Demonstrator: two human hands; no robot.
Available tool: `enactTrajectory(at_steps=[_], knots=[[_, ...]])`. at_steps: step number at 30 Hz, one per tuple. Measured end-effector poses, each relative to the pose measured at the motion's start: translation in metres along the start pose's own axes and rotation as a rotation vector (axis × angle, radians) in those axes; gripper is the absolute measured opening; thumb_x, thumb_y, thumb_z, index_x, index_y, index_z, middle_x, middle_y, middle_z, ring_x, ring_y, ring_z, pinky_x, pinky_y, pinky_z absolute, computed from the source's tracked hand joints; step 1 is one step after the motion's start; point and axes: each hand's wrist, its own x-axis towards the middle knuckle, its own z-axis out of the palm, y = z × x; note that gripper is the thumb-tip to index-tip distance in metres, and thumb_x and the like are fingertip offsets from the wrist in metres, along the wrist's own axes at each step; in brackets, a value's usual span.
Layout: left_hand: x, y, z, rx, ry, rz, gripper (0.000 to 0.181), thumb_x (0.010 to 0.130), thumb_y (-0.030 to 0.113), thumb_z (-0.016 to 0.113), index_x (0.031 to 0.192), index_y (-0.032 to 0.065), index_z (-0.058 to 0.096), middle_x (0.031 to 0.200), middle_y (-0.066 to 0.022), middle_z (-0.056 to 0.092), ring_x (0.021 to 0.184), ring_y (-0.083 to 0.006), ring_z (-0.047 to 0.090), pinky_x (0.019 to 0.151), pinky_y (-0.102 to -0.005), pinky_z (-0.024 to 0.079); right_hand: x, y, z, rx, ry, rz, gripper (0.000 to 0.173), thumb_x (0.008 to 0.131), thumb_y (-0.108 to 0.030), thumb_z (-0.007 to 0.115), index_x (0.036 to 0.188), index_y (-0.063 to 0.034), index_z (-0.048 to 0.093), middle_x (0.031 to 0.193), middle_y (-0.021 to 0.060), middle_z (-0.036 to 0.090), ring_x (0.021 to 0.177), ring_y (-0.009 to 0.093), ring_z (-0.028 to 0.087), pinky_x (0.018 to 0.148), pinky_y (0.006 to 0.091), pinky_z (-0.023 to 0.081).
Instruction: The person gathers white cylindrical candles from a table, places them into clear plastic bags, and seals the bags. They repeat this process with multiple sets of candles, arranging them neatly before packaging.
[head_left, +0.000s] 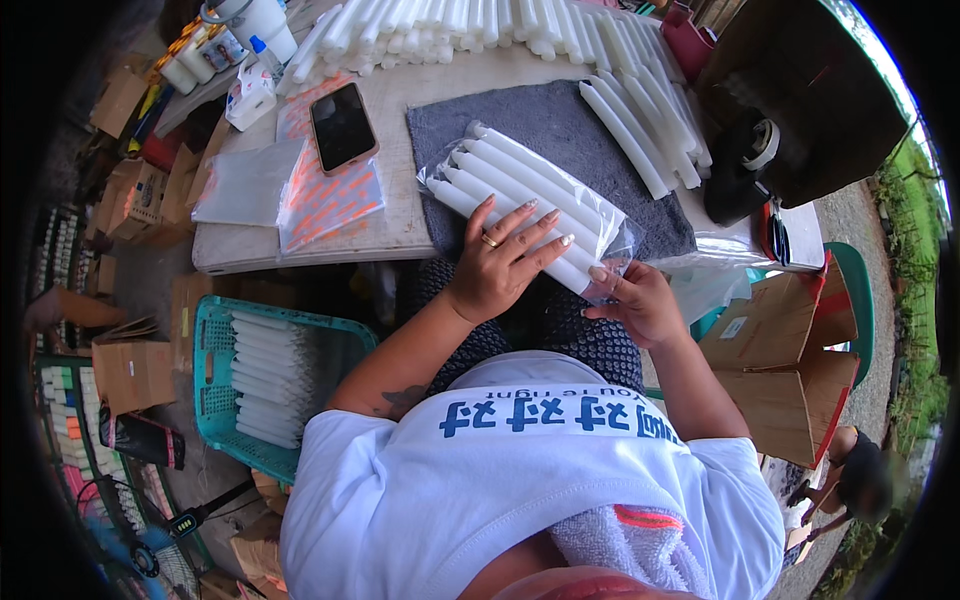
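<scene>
Several white candles lie side by side in a clear plastic bag, slanting across a dark grey towel and past the table's near edge. My left hand rests on top of the candles with its fingers spread; a ring is on one finger. At the bag's near right end, my right hand pinches the loose plastic between thumb and fingers. Loose white candles lie on the towel's right side, apart from both hands.
A large candle pile spans the table's back. Left are a phone, clear bags and a tissue pack. Scissors lie at the right edge. A teal crate holds more candles; a cardboard box stands right.
</scene>
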Motion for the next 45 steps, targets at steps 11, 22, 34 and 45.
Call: enactTrajectory(at_steps=[11, 22, 34, 45], knots=[[0.006, 0.01, 0.002, 0.017, 0.012, -0.029, 0.034, 0.075, 0.014, 0.062, 0.108, 0.0218, 0.064, 0.122, -0.0002, 0.056, 0.117, -0.0196, 0.046, 0.103, -0.047, 0.023, 0.012, 0.02, -0.005, 0.178, 0.047, -0.185, 0.018, 0.085, -0.019, 0.061, 0.095, -0.0052, 0.055, 0.087, 0.0055, 0.06, 0.08, 0.017, 0.06, 0.073, 0.0357, 0.051], [0.063, -0.019, -0.028, -0.246, -0.377, -0.087, 0.052, 0.073, 0.036, 0.069, 0.119, 0.017, 0.057, 0.132, -0.0094, 0.047, 0.125, -0.0343, 0.037, 0.104, -0.0463, 0.024, -0.007, 0.06, 0.019, 0.317, -0.211, -0.126, 0.029, 0.091, -0.023, 0.052, 0.114, -0.0066, 0.048, 0.105, 0.0056, 0.055, 0.096, 0.017, 0.054, 0.083, 0.0355, 0.045], [0.111, -0.048, -0.011, -0.215, -0.796, -0.279, 0.056, 0.073, 0.045, 0.069, 0.115, 0.0103, 0.057, 0.109, -0.0131, 0.056, 0.103, -0.0328, 0.05, 0.094, -0.0409, 0.035, -0.003, 0.026, 0.024, 0.383, 0.04, -0.183, 0.03, 0.09, -0.024, 0.054, 0.113, -0.0052, 0.049, 0.104, 0.008, 0.058, 0.096, 0.02, 0.057, 0.088, 0.0387, 0.044], [0.121, -0.051, -0.047, -1.101, -0.358, -0.547, 0.044, 0.073, 0.025, 0.075, 0.106, 0.003, 0.057, 0.098, -0.0069, 0.064, 0.091, -0.0136, 0.058, 0.081, -0.0298, 0.047, 0.008, -0.071, 0.048, 0.34, -0.133, -0.781, 0.024, 0.085, -0.008, 0.06, 0.106, -0.0051, 0.048, 0.101, 0.0074, 0.061, 0.093, 0.016, 0.059, 0.08, 0.03, 0.048]])
